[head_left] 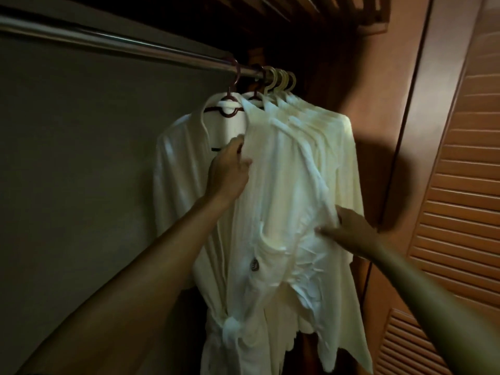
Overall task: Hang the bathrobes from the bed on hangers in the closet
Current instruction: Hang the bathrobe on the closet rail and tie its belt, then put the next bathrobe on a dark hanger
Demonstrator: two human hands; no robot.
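Fingers (243, 161) of the left hand (230, 173) curl round the left front edge of the buttoned robe (273, 185), just below its collar, at centre frame, with the cloth gripped inside them. Lower and to the right, the right hand (351, 234) pinches a fold of the same robe between thumb and fingers (323, 229), a narrow hold, with creases running toward it.

So the robe lies between the two hands. Its long axis drops straight from its red hanger (254, 97) at upper centre to the bottom edge of the frame. The left hand is higher and nearer the hook; the right sits about mid-length on the other side.

Left of it hangs a belted robe (176, 171), touching it. Right of it a tight row of robes (338, 147) hangs on cream hangers (282, 79). All hook over the rail (108, 40), which runs from upper left to upper centre. A slatted door (460, 198) fills the right side. No bed shows.

These robes look hung already, and the step in hand seems to be tidying. The front wants drawing flat, down along its length rather than sideways, or the hook may slide on the rail.
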